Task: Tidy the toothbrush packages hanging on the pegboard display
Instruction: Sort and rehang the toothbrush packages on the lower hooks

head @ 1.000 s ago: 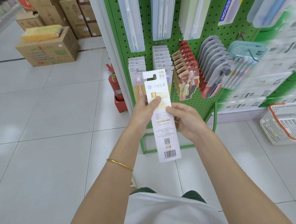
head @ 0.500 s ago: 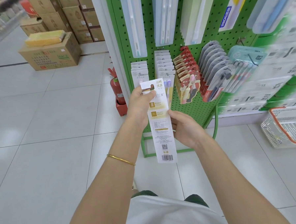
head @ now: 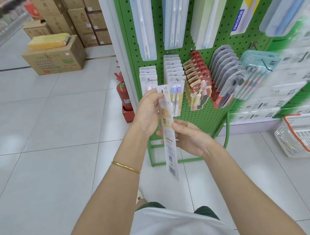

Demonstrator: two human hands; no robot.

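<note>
Now | left hand (head: 148, 116), right hand (head: 191, 138) grip package (head: 171, 153) | nearly edge-on, near pegboard (head: 202, 117)

Single head-worn wide-angle view, tilted forward and down; green pegboard (head: 202, 119) near, ahead-right; tiled floor (head: 44, 141) fills left and bottom.

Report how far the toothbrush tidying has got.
Looks done: the white rows, red packs and grey packs hang in even fans on the pegboard. In hand: one white package, left hand pinching its top, right hand holding its middle, off any peg. Left: hang it on a hook. The right side is too blurred to judge.
</note>
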